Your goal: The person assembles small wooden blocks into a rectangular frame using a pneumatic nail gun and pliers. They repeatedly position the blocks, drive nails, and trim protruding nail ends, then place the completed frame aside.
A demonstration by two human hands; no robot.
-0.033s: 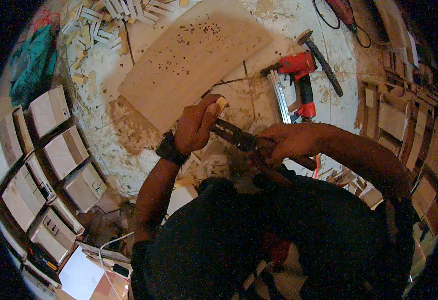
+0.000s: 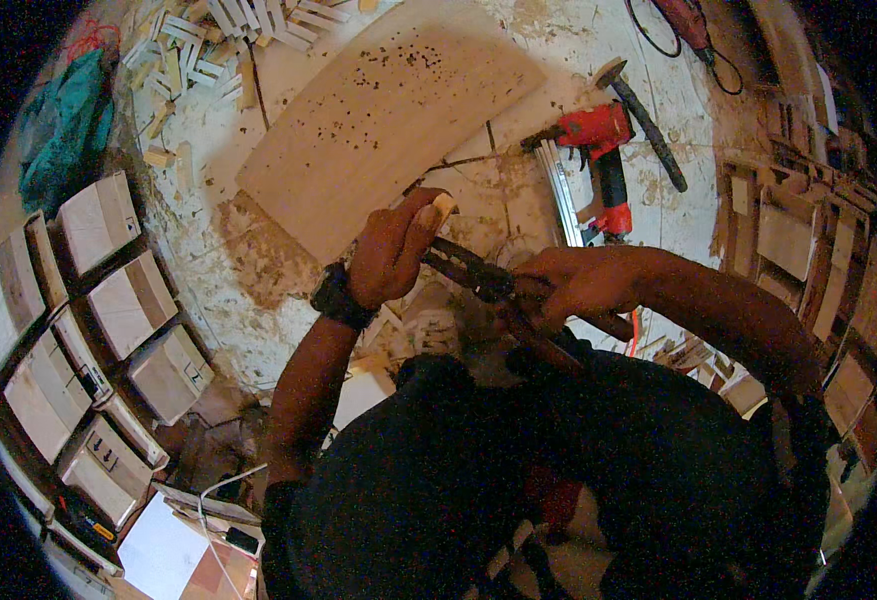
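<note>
My left hand point(image 2: 393, 250), with a dark band on the wrist, is closed around a small pale wood piece point(image 2: 445, 206), whose end shows past the fingers. My right hand point(image 2: 578, 290) grips a dark pair of pliers point(image 2: 480, 277) by the handles. The jaws point left and up toward the wood piece, close to my left fingers. Whether they bite on anything there is hidden. Beyond my hands lies a flat wooden board point(image 2: 358, 150) scattered with small dark bits. A red and black nail gun point(image 2: 598, 130) rests on the floor to the right.
A hammer point(image 2: 648, 130) lies beside the nail gun. Slatted wood pieces point(image 2: 193, 50) are heaped at the far left, near a teal cloth point(image 2: 68, 130). Wooden blocks point(image 2: 133, 305) stand in rows at left. A red corded tool point(image 2: 683, 25) sits far right; stacked timber point(image 2: 788, 235) lines the right side.
</note>
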